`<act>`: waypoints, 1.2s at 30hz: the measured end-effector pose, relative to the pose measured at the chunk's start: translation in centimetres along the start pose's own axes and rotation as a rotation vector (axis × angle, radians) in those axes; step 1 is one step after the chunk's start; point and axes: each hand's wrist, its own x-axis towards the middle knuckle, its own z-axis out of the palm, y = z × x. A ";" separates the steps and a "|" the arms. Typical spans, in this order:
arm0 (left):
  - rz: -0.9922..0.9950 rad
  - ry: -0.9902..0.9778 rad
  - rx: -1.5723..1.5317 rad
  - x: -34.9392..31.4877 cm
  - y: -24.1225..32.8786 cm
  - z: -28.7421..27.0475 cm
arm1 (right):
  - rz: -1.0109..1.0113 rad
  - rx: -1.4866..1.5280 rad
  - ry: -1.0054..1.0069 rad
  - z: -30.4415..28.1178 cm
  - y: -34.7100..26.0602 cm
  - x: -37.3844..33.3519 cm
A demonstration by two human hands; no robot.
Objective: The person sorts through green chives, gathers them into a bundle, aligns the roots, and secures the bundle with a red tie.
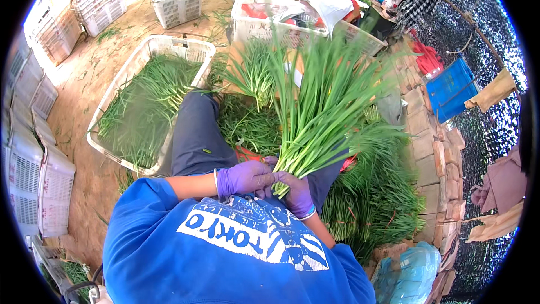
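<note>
A fanned bunch of long green garlic chives [315,118] rises in front of my lap, its pale stalk ends low and its leaf tips spread away from me. My right hand [296,192], in a purple glove, is closed around the stalks near their lower ends. From the left, my left hand [243,179], also purple-gloved, meets it with curled fingers pressed at the same stalks; its fingertips are partly hidden. Past the bunch, a smaller clump of chives [254,73] lies on a brown board. Loose green leaves [247,126] lie heaped between my knees.
Left of my leg stands a white plastic crate [112,98] part-filled with chives. On my right, tied chives [371,208] are piled beside a low brick edge [424,163]. More crates [275,31] stand ahead, and stacked crates [53,186] line the left. A blue container [450,90] sits at right.
</note>
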 end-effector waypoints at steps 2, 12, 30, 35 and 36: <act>0.044 -0.078 -0.078 0.3 -1.0 -0.2 | 0.061 0.115 -0.064 -0.6 0.6 -0.1; 0.028 -0.092 -0.323 1.2 -1.6 -0.5 | 0.002 0.330 -0.038 -1.4 1.6 2.9; 0.482 0.784 0.135 2.9 3.5 -3.1 | -0.172 -0.494 0.092 -6.5 9.1 5.7; 0.278 0.469 -0.079 5.4 1.8 -4.5 | -0.121 -0.311 0.030 -6.5 9.0 5.5; 0.279 0.478 -0.108 5.3 1.7 -4.3 | -0.104 -0.306 0.036 -6.5 8.9 5.5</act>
